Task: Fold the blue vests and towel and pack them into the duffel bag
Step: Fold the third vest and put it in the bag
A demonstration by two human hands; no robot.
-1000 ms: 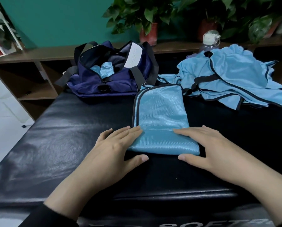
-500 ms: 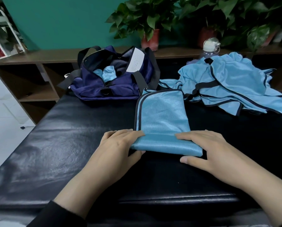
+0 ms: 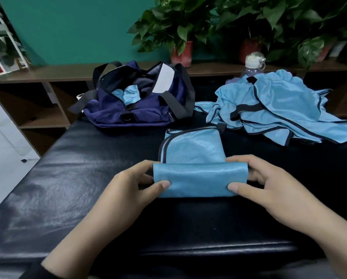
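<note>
A light blue vest with dark trim (image 3: 192, 150) lies half folded on the black padded table (image 3: 72, 178). Its near end is rolled up off the table. My left hand (image 3: 132, 186) pinches the roll's left end and my right hand (image 3: 257, 184) pinches its right end, thumbs on the front. The navy duffel bag (image 3: 132, 109) stands open at the back left with blue cloth (image 3: 128, 93) inside. A loose heap of blue vests (image 3: 279, 109) lies at the back right.
A white label (image 3: 163, 78) sticks up from the bag. A clear bottle with a white cap (image 3: 254, 64) stands behind the heap. Potted plants (image 3: 180, 27) sit on a brown shelf unit (image 3: 37, 91) against a green wall. White floor lies to the left.
My hands went from lying flat on the vest's near fold to gripping its two ends. The near end is now lifted and rolled away from me, and the view has tilted down.
</note>
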